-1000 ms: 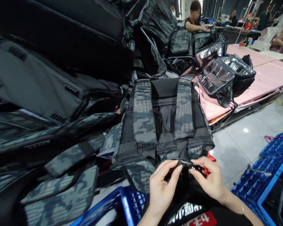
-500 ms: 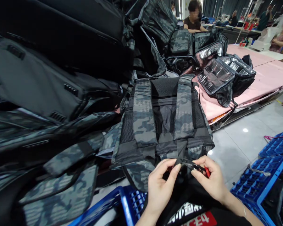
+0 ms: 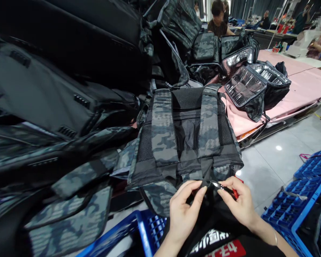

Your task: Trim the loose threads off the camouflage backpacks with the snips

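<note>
A camouflage backpack (image 3: 163, 130) lies in front of me with its shoulder straps facing up and its mesh back panel showing. My left hand (image 3: 186, 207) pinches the end of a black webbing strap (image 3: 207, 170) that runs down from the right shoulder strap. Opposite it, my right hand (image 3: 238, 200) is closed on a small pair of thread snips (image 3: 226, 189) with a red part at the handle. The snips' blades point left and touch or nearly touch the strap end between my hands. Fingers cover part of the handle.
Large black and camouflage bags (image 3: 64, 39) pile up at the left. Silver-lined open bags (image 3: 246, 87) sit on a pink table (image 3: 302, 76). Blue crates (image 3: 286, 207) stand at the right, another blue crate (image 3: 141, 228) below. A co-worker (image 3: 218, 19) sits behind the bags.
Both hands stay at the strap end. The snips have turned slightly, and their blades now catch the light. The backpack has hardly moved.
</note>
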Tool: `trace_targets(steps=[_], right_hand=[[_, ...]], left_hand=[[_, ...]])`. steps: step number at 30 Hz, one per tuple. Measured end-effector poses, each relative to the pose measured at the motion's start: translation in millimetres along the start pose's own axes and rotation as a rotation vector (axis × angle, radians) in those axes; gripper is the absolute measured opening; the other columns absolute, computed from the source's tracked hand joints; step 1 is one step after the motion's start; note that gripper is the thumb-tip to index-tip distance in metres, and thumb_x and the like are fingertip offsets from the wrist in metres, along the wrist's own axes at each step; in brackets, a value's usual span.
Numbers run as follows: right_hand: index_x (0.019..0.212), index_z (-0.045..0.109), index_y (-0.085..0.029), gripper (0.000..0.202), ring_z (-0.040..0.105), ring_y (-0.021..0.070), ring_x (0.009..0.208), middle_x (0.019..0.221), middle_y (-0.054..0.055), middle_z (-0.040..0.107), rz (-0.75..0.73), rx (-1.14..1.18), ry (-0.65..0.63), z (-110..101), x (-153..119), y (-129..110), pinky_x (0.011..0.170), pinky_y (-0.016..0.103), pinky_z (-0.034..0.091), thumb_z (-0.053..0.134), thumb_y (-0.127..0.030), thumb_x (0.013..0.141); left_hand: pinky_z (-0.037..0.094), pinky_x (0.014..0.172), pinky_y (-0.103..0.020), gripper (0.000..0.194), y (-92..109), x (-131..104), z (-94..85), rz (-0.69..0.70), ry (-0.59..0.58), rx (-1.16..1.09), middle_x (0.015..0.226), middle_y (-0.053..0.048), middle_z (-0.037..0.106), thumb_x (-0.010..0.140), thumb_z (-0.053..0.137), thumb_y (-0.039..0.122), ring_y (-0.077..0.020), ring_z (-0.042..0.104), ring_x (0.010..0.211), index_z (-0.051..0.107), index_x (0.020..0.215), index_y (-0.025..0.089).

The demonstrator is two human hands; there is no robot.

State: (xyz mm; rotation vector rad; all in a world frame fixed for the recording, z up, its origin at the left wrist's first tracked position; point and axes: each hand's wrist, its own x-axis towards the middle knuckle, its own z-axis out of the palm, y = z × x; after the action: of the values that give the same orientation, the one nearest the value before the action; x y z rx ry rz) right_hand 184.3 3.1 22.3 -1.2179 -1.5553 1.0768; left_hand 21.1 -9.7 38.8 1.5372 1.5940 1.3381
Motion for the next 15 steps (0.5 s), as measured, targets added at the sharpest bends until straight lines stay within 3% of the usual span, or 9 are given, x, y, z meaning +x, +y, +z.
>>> trace_targets(steps=[4, 8, 12, 15], right_hand=[[0.088, 0.059, -0.017, 0.014, 0.055, 0.0107, 0.053, 0.069, 0.001, 0.065, -0.031, -0.038, -0.008, 1.5, -0.4, 1.0, 0.047, 0.021, 0.043, 0.061, -0.028, 0.079], [0.085, 0.061, -0.017, 0.011, 0.06, 0.0138, 0.065, 0.076, 0.004, 0.066, -0.088, -0.016, -0.012, 0.1, 3.8, -2.3, 0.057, 0.024, 0.047, 0.057, -0.027, 0.081], [0.083, 0.057, -0.018, 0.015, 0.049, 0.0093, 0.052, 0.061, -0.002, 0.055, 0.046, 0.107, -0.007, -3.0, 6.3, 0.3, 0.049, 0.02, 0.04, 0.057, -0.033, 0.082], [0.093, 0.057, -0.017, 0.026, 0.037, 0.0071, 0.044, 0.054, -0.005, 0.041, 0.123, 0.235, -0.086, -3.3, 7.6, 4.7, 0.041, 0.018, 0.031, 0.046, -0.04, 0.088]], left_hand=[[0.051, 0.063, -0.025, 0.011, -0.1, 0.5, -0.1, 0.004, -0.017, 0.015, 0.076, -0.004, 0.065, 0.076, 0.061, 0.028, -0.0157, 0.061, 0.071, 0.067, 0.078, 0.018], [0.05, 0.061, -0.023, 0.011, -0.4, -1.6, -3.6, 0.048, -0.017, 0.067, 0.078, -0.003, 0.066, 0.077, 0.061, 0.028, -0.0147, 0.061, 0.069, 0.066, 0.08, 0.019], [0.048, 0.058, -0.021, 0.014, 0.3, -3.7, -7.6, 0.11, -0.015, 0.209, 0.077, -0.001, 0.065, 0.076, 0.063, 0.027, -0.0121, 0.059, 0.064, 0.062, 0.088, 0.019], [0.046, 0.056, -0.021, 0.003, 0.3, -3.3, -6.2, 0.216, 0.083, 0.325, 0.072, 0.0, 0.061, 0.077, 0.06, 0.021, -0.011, 0.057, 0.061, 0.058, 0.08, 0.019]])
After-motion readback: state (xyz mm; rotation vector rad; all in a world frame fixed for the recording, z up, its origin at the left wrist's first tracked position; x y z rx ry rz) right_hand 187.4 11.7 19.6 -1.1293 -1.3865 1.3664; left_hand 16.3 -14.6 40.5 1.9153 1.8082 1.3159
